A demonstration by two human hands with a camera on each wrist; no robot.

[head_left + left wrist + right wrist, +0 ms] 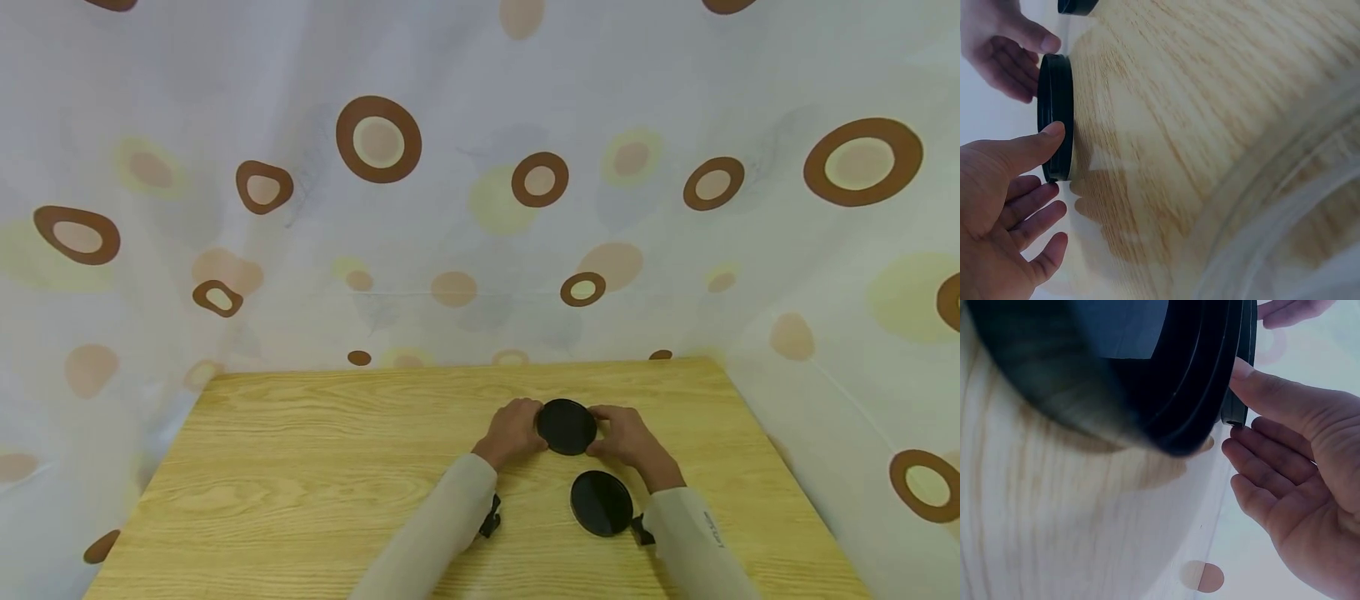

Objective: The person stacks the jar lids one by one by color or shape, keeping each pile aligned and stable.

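Both hands hold a round black disc (pixel 567 427) with a raised rim from its two sides. My left hand (pixel 514 432) grips its left edge; in the left wrist view the thumb (pixel 1054 130) lies against the rim, with the fingers on the far side. My right hand (pixel 624 434) has the opposite edge between thumb (pixel 1244 370) and fingers. The disc stays close over the wooden table (pixel 315 467). A second round black disc (pixel 602 503) of similar size lies nearer, between the forearms, its glossy face upward; it looms large in the right wrist view.
Patterned white cloth (pixel 450 217) hangs behind the table and along both sides. A clear curved rim (pixel 1254 231) fills the lower right of the left wrist view. Black wrist straps show at both sleeves.
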